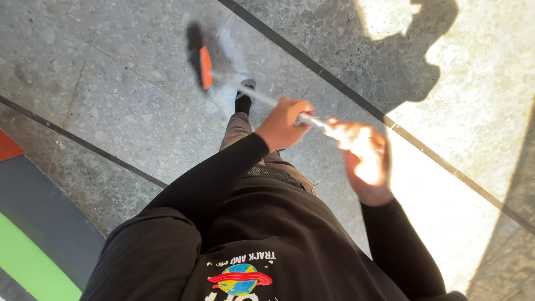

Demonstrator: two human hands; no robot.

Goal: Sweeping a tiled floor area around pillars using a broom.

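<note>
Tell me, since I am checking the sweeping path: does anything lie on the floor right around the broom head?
Nothing visible does. The broom head is blurred over bare speckled floor tiles. Nearest is the person's own shoe, beside the handle. The left hand and right hand both grip the handle.

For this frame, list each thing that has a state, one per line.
Broom: head down at the floor, blurred, handle slanted.
Left hand: closed around the handle, lower grip.
Right hand: closed on the handle's upper end, in sunlight.
Stone floor: partly shaded, partly sunlit.
</note>
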